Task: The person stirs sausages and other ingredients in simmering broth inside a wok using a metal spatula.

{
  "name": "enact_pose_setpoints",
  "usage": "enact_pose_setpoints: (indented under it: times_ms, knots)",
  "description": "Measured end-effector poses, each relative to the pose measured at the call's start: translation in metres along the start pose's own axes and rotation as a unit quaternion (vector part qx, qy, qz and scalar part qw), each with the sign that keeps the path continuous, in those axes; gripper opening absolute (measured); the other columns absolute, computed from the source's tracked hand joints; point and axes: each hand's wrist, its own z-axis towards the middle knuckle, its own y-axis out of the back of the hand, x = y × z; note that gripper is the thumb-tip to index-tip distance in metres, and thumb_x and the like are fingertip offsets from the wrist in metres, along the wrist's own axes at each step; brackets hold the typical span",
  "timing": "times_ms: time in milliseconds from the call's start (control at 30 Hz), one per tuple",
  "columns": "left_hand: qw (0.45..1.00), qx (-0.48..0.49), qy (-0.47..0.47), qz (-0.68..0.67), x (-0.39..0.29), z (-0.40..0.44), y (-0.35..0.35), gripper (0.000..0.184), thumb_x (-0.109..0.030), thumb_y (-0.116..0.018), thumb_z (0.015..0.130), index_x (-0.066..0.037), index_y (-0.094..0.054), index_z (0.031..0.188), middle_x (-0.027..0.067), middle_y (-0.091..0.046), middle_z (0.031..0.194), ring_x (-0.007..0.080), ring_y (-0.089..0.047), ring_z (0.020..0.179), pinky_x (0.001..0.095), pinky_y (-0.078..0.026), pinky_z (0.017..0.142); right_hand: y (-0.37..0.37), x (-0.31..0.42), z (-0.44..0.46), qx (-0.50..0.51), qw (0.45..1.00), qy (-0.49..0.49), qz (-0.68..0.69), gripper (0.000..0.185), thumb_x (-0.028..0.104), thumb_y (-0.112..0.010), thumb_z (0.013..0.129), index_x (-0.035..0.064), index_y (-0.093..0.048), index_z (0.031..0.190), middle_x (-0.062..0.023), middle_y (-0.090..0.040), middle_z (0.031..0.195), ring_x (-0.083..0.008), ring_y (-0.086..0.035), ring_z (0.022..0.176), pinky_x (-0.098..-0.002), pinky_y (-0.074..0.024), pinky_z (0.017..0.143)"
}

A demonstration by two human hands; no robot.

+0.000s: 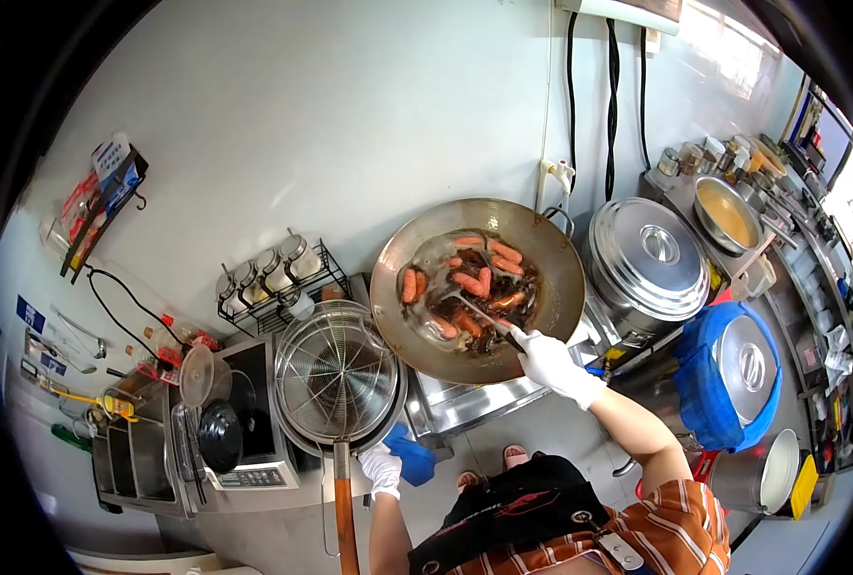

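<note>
A large wok [407, 335] holds dark bubbling oil with several reddish sausages [468, 283] in it. My right hand [553, 366], in a white glove, is closed around the handle of a metal utensil [482, 311] whose far end reaches among the sausages. Left of the wok, a round wire strainer [342, 369] with a wooden handle rests over a metal pot. My left hand [380, 470], also gloved, is beside that handle at the pot's lower edge, touching a blue cloth [411, 456]. Its fingers are partly hidden.
A lidded steel pot [648, 259] stands right of the wok, with a blue-covered bin [709, 364] below it. A bowl of yellowish liquid [728, 213] sits farther right. At left are a jar rack [278, 283], a cooktop [254, 383] and sinks [144, 460].
</note>
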Motion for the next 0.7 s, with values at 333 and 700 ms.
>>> enact_pose_setpoints:
  times_ms: [333, 700]
  knots:
    - [0.999, 0.035, -0.009, 0.007, -0.002, 0.0, 0.009, 0.024, -0.01, -0.066, 0.057, -0.005, -0.067, 0.08, 0.0216, -0.067, 0.089, 0.0404, -0.061, 0.094, 0.0451, -0.047, 0.088, -0.012, -0.021, 0.045, -0.065, 0.989, -0.007, -0.136, 0.045, 0.006, -0.05, 0.086, 0.0071, -0.052, 0.13, -0.0143, -0.061, 0.079, -0.0281, -0.064, 0.06, -0.0406, -0.0506, 0.051]
    - [0.999, 0.036, -0.032, -0.013, 0.002, 0.001, 0.003, 0.026, -0.01, -0.063, 0.064, -0.004, -0.069, 0.089, 0.0205, -0.066, 0.106, 0.0408, -0.056, 0.107, 0.0429, -0.041, 0.098, 0.037, -0.041, -0.021, -0.02, 0.97, 0.017, -0.241, 0.046, 0.007, -0.052, 0.085, 0.0055, -0.052, 0.13, -0.011, -0.057, 0.078, -0.0219, -0.062, 0.065, -0.0357, -0.0515, 0.059]
